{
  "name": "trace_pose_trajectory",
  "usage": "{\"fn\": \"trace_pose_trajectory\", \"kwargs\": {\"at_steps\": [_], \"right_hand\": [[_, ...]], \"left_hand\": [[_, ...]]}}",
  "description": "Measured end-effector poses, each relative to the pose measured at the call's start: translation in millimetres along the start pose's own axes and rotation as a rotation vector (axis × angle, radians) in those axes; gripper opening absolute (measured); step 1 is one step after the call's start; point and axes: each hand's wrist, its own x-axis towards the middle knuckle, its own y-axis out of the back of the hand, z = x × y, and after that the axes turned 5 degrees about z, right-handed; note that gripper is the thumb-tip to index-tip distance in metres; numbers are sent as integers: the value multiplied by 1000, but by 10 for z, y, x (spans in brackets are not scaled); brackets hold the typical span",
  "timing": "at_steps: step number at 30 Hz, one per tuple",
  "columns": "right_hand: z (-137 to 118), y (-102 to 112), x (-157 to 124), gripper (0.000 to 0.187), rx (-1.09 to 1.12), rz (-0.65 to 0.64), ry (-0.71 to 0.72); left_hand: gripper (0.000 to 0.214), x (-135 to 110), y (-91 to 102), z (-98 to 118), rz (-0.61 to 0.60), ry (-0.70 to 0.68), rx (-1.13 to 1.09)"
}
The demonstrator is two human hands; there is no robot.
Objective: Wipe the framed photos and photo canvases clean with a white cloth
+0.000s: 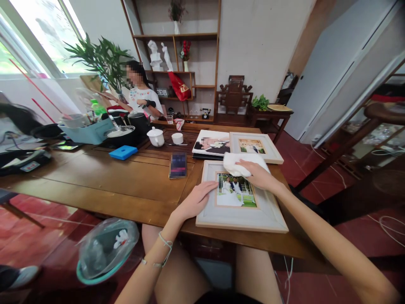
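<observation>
Centre-right: we are gripping white cloth [233, 164] in right hand [257, 173]; left hand [196, 199], fingers extended, apparently steadying wedding-photo frame [238, 213].

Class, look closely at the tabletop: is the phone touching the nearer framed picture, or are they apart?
Apart. The head view shows it: a strip of bare wooden tabletop lies between the phone and the left edge of the nearer framed picture.

Right fingers [246, 164] apparently gripping white cloth [233, 166], over framed photo [237, 195], left fingers [210, 185] flat along its left side
</observation>
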Motion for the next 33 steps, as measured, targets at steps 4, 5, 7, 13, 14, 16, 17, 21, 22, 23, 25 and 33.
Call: {"fn": "trace_pose_trajectory", "kwargs": {"at_steps": [4, 5, 7, 13, 14, 16, 17, 21, 22, 23, 25, 33], "right_hand": [[-354, -104, 295, 76, 131, -96, 194], [-438, -129, 327, 77, 123, -133, 209], [-542, -159, 338, 79, 99, -190, 213], [-258, 94, 31, 73, 42, -290, 140], [-158, 187, -47, 70, 41, -312, 119], [35, 380, -199, 59, 70, -346, 76], [110, 462, -269, 55, 87, -350, 53], [62, 559, -507, 58, 33, -276, -30], [-63, 528, -567, 61, -31, -263, -52], [-230, 487, -633, 63, -104, -258, -67], [-638, 408, -774, 62, -215, -294, -109], [-1100, 182, -807, 55, -86, -247, 35]], "left_hand": [[52, 10, 1, 10, 8, 0, 15], [51, 14, 3, 15, 13, 2, 20], [50, 20, 9, 26, 17, 3, 23], [52, 19, 23, 36, 8, 9, -14], [52, 16, 24, 36, 6, 14, -18], [51, 11, 25, 35, 5, 20, -20], [51, 9, 25, 35, 5, 19, -20], [49, 13, 27, 48, 9, 11, -7], [49, 15, 28, 54, 8, 11, -2], [49, 16, 29, 62, 6, 11, 3], [48, 17, 31, 74, 6, 11, 8], [50, -1, 23, 51, 9, 3, -10]]}}
